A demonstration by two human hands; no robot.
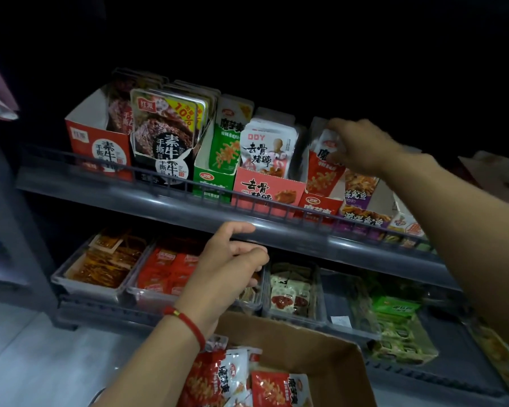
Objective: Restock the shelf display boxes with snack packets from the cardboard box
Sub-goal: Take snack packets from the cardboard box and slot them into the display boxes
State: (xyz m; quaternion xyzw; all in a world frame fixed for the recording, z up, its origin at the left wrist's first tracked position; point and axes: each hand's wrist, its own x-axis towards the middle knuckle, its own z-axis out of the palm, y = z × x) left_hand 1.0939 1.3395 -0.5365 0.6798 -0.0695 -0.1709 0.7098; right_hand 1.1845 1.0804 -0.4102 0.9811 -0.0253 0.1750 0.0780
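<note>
Right hand (356, 142) hiding red packet's (323, 168) top

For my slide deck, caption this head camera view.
Right hand seats red-and-white snack packets in a red display box; left hand hovers above the brown cardboard box.

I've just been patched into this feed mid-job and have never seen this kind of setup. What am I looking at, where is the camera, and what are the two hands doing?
There is no machine: a person works bare-handed, and the single picture comes from a wide-angle camera on their head, looking forward and down.

The right hand reaches to the upper grey shelf and has its grip on red-and-white snack packets standing in a red cardboard display box.

The left hand, with a red cord bracelet on its wrist, hovers near the shelf edge with fingers loosely curled, holding nothing.

At the bottom, a brown cardboard box holds more red-and-white packets. The lower shelf carries clear plastic trays of small snacks.
</note>
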